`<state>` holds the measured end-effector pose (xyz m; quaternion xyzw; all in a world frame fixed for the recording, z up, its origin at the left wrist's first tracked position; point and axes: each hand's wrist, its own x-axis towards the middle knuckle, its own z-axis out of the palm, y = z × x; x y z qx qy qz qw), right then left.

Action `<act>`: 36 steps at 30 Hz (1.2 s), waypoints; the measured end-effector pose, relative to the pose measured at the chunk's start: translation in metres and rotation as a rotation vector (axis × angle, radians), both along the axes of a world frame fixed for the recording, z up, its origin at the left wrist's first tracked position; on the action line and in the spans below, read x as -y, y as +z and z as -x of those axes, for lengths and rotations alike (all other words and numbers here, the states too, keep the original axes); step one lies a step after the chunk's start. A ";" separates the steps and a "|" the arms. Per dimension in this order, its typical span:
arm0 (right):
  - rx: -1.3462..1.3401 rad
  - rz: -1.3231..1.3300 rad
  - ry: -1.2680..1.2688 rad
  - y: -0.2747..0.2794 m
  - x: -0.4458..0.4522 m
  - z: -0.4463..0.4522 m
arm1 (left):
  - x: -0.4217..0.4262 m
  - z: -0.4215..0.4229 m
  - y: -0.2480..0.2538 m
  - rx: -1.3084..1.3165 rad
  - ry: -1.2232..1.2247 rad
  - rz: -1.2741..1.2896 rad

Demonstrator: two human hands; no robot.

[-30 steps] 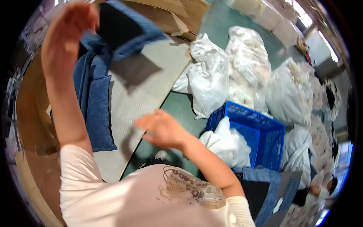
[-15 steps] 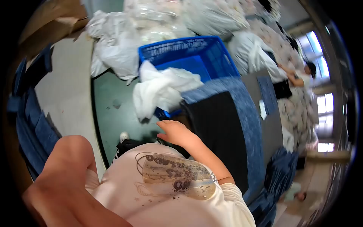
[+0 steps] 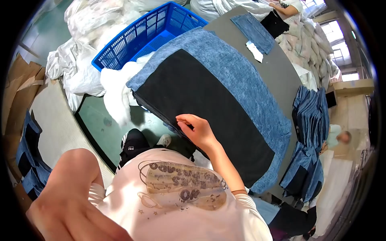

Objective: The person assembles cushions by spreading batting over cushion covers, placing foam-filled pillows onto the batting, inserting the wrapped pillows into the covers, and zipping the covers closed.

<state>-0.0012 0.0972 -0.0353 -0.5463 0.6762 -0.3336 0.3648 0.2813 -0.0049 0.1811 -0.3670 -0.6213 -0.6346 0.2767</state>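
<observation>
My right hand [image 3: 197, 130] hovers over or rests on the near edge of a black fabric panel [image 3: 213, 108]; contact cannot be made out. Its fingers are lightly curved, the thumb stands apart, and I see nothing held. The panel lies on a larger piece of mottled blue denim-like cloth [image 3: 217, 48] spread over a grey table [image 3: 281, 68]. Close to the camera at the lower left is my left hand [image 3: 72, 217], raised with its arm bent. Its fingertips are hidden below the frame. White fluffy material [image 3: 116, 90] hangs beside the cloth's left corner.
A blue plastic crate [image 3: 132, 38] stands behind the cloth, among white sacks [image 3: 90, 28]. Folded denim [image 3: 309, 112] is stacked at the right. A pale table [image 3: 56, 116] with denim pieces stands left. Two other people are at the right side.
The view has swung, so the crate sits further left and the black panel nearer the middle. My right hand has come over the panel's edge. My left arm stays raised.
</observation>
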 end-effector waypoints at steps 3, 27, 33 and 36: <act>0.027 0.091 -0.086 -0.032 -0.015 0.012 | 0.014 -0.011 -0.005 0.032 -0.020 -0.154; -0.110 0.093 0.362 -0.052 0.222 -0.180 | 0.252 -0.106 -0.169 -0.007 -0.335 -0.435; 0.352 -0.606 0.243 -0.160 0.204 -0.207 | 0.308 -0.225 -0.553 1.700 1.047 -0.723; 0.439 -0.794 0.092 -0.242 0.191 -0.207 | 0.294 -0.244 -0.624 2.015 0.956 -0.634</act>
